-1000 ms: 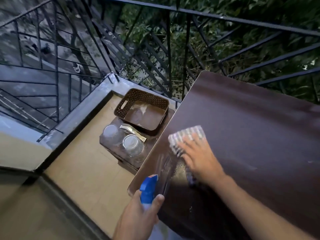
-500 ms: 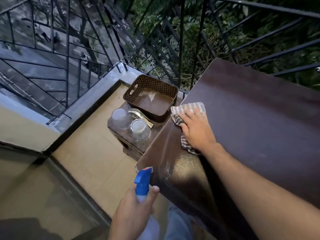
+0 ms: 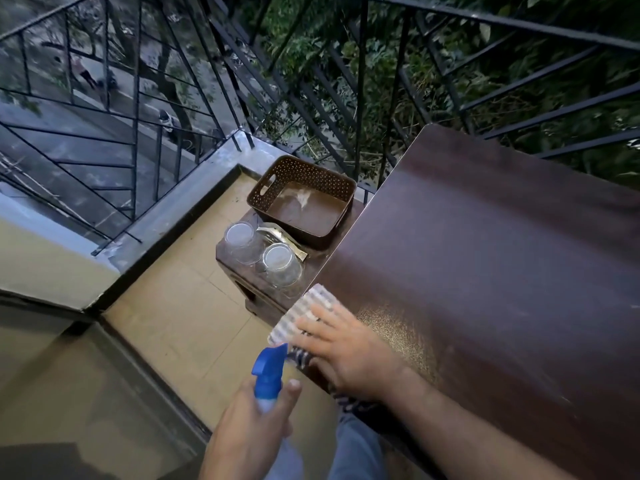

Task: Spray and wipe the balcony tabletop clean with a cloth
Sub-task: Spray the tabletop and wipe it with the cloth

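The dark brown tabletop (image 3: pixel 491 258) fills the right side, with a patch of fine spray droplets near its left edge. My right hand (image 3: pixel 349 351) lies flat with fingers spread, pressing a striped grey-and-white cloth (image 3: pixel 304 313) onto the table's near left edge; part of the cloth hangs over the edge. My left hand (image 3: pixel 249 434) grips a spray bottle (image 3: pixel 268 375) with a blue nozzle, held low beside the table, just left of the cloth.
A low brown stool (image 3: pixel 256 289) left of the table carries a perforated brown basket (image 3: pixel 301 199), two upturned glasses (image 3: pixel 258 252) and a small packet (image 3: pixel 280 239). Black metal railing (image 3: pixel 360 98) borders the balcony. Tan floor tiles (image 3: pixel 180 306) lie to the left.
My right hand has slid the cloth back along the table's left edge toward me, from beside the basket to the near corner. The spray bottle stays low in my left hand.
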`<state>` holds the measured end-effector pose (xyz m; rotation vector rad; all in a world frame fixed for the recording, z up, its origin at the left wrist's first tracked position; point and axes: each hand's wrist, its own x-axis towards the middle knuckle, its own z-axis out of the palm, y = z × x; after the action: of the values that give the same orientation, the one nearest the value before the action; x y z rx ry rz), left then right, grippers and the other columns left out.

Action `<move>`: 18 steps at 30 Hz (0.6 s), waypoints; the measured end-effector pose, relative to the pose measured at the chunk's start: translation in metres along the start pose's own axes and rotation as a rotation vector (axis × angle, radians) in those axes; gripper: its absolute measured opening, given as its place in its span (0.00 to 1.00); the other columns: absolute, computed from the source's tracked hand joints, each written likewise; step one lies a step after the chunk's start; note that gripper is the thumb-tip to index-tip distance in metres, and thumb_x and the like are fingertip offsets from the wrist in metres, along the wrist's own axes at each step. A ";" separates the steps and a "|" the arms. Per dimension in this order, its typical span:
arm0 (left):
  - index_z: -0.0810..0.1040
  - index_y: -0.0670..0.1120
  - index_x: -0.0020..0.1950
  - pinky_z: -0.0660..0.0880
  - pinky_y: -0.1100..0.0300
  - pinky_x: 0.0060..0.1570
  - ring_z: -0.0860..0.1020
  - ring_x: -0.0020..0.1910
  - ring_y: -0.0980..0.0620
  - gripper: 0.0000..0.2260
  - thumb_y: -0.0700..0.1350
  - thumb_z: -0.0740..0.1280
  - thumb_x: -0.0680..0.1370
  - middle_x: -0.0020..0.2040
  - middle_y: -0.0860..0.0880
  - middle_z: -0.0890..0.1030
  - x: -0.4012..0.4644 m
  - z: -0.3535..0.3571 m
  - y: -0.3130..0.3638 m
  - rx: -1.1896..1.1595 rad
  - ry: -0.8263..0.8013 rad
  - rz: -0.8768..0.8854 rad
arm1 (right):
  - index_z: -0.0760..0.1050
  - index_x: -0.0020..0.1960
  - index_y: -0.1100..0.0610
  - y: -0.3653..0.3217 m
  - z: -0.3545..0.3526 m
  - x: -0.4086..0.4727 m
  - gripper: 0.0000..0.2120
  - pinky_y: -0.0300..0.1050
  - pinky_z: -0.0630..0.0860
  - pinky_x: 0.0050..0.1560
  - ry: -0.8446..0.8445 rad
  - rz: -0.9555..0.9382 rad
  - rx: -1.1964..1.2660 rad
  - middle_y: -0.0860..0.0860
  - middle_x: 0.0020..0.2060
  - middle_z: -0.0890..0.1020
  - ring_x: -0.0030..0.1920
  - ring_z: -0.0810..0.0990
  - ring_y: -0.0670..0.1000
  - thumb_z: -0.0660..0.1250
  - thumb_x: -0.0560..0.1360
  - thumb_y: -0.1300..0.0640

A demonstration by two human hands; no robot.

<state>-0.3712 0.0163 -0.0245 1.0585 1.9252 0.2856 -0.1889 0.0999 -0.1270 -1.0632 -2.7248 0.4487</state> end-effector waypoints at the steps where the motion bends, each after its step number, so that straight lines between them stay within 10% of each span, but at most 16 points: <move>1: 0.75 0.50 0.44 0.78 0.54 0.48 0.83 0.34 0.58 0.26 0.73 0.59 0.68 0.32 0.54 0.85 0.001 0.000 0.000 0.019 0.011 0.015 | 0.70 0.74 0.48 0.015 -0.006 0.001 0.23 0.61 0.54 0.78 0.017 0.040 -0.030 0.50 0.71 0.74 0.76 0.64 0.58 0.60 0.78 0.51; 7: 0.75 0.51 0.43 0.78 0.53 0.48 0.82 0.35 0.57 0.19 0.66 0.60 0.75 0.32 0.54 0.84 0.000 0.000 0.011 0.040 0.046 0.073 | 0.61 0.79 0.47 0.081 -0.034 0.005 0.26 0.58 0.49 0.80 0.105 0.531 -0.053 0.49 0.77 0.67 0.80 0.56 0.57 0.51 0.81 0.46; 18: 0.76 0.50 0.45 0.79 0.53 0.51 0.82 0.34 0.58 0.25 0.71 0.59 0.73 0.33 0.55 0.85 -0.022 0.008 0.016 0.118 -0.066 0.086 | 0.66 0.77 0.49 0.049 -0.029 -0.063 0.25 0.60 0.51 0.79 0.056 0.483 -0.071 0.50 0.76 0.69 0.79 0.58 0.57 0.51 0.81 0.45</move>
<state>-0.3512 0.0073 -0.0070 1.2157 1.8589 0.1843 -0.1043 0.0968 -0.1198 -1.7309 -2.4341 0.3803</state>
